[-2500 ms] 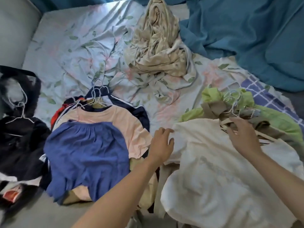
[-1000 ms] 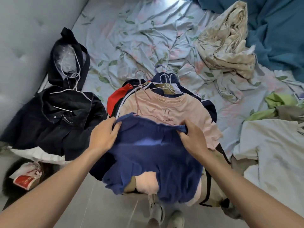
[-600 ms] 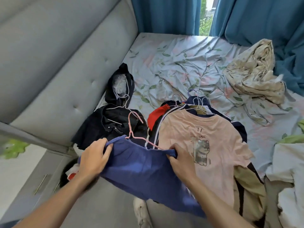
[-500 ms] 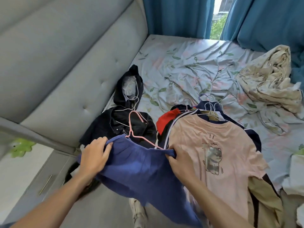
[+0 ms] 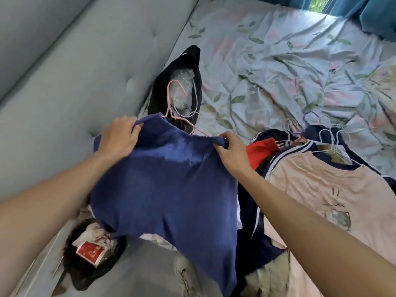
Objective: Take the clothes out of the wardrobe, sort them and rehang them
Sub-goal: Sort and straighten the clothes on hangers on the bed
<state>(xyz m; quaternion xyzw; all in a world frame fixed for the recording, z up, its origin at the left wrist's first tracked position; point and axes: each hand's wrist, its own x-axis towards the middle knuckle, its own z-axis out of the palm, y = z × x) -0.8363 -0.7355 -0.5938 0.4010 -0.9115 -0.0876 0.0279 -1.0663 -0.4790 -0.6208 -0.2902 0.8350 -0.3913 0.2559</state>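
Note:
I hold a blue garment (image 5: 167, 189) up over the left side of the bed. My left hand (image 5: 119, 137) grips its left top edge and my right hand (image 5: 232, 151) grips its right top edge. A pink wire hanger (image 5: 174, 101) sticks out of the garment's top between my hands. Behind it lies a black hooded jacket (image 5: 188, 61) on a white hanger. To the right is a pile of hung clothes topped by a peach T-shirt (image 5: 321, 194) with a cat print, with a red garment (image 5: 259, 151) and a navy striped one (image 5: 287, 153) under it.
A floral sheet (image 5: 278, 61) covers the bed. A grey padded headboard (image 5: 75, 71) runs along the left. A dark bag with a red and white packet (image 5: 92, 251) lies on the floor at lower left. Blue curtains (image 5: 364, 9) hang at top right.
Both hands have carried the blue garment left and up off the peach T-shirt pile, over the black jacket. The view has dropped lower and closer.

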